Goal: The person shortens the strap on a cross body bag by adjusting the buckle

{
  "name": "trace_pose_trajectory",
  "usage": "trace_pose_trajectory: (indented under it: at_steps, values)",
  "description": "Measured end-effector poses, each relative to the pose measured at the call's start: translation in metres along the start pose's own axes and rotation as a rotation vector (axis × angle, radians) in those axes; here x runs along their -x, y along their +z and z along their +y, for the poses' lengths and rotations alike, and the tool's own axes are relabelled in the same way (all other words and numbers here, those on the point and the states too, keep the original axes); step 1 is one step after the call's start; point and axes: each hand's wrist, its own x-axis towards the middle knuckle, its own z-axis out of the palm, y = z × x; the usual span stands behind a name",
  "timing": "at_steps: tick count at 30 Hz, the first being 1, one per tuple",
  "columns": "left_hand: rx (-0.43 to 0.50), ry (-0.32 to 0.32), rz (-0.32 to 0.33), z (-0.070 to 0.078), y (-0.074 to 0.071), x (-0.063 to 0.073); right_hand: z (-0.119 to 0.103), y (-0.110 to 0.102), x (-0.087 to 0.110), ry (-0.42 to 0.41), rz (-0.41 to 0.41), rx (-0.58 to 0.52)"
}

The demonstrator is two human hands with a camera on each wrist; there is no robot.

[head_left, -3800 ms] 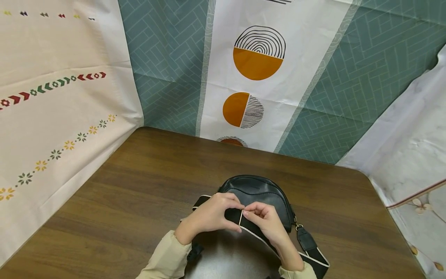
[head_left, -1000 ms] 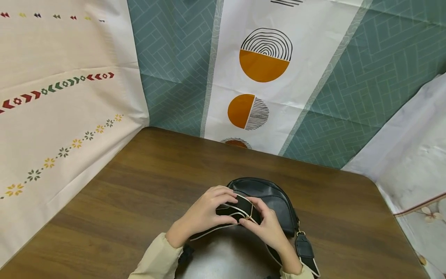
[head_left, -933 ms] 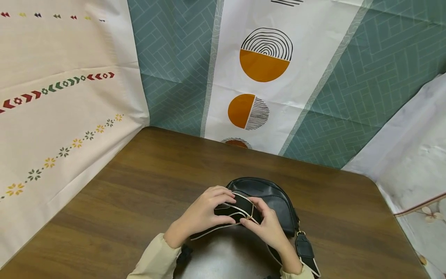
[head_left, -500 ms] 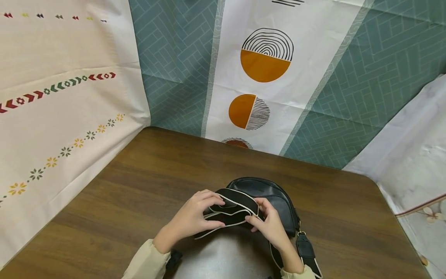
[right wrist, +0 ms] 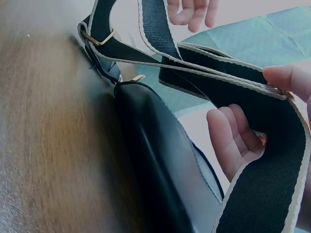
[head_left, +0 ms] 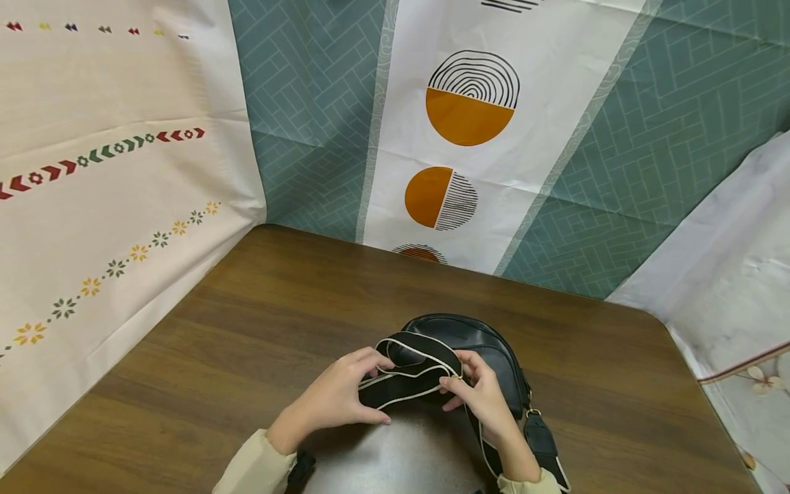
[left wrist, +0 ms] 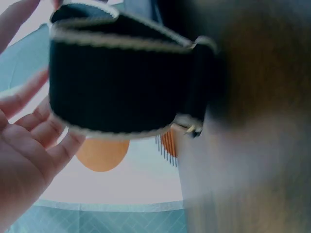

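A black strap [head_left: 404, 390] with cream edging belongs to a black half-moon shoulder bag [head_left: 459, 328] on the table. My right hand [head_left: 487, 398] pinches the strap between thumb and fingers at a thin gold slider [head_left: 458, 376]. To the left of that grip the strap bulges into loose loops. Around their left end is my left hand [head_left: 330, 394], thumb and fingers spread apart. In the left wrist view its fingers [left wrist: 29, 94] look relaxed beside the strap loop. The right wrist view shows another gold slider [right wrist: 99, 40] farther along the strap, near the bag's end.
The brown wooden table [head_left: 296, 302] reaches back to a teal and white patterned cloth [head_left: 308, 137]. Pale cloths hang on both sides. A black leather strap tab [head_left: 540, 436] hangs from a gold ring at the bag's right end.
My hands have moved farther apart, the left going left and slightly down. The strap loops between them have widened, while the right hand keeps its pinch at the slider. The bag stays put.
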Motion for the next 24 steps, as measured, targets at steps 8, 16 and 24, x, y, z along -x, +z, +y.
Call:
trace_pose_trajectory:
  at_steps: [8, 16, 24]
  values:
    - [-0.049, -0.068, -0.044, -0.002, 0.008, 0.001, 0.0, -0.001, 0.0, 0.002, 0.004, -0.002]
    - [-0.008, -0.045, -0.082, -0.008, 0.011, 0.001, -0.002, -0.002, 0.0, 0.015, -0.001, -0.002]
    - [0.236, -0.1, -0.074, -0.017, 0.014, -0.004, -0.005, -0.004, 0.002, -0.015, -0.029, 0.027]
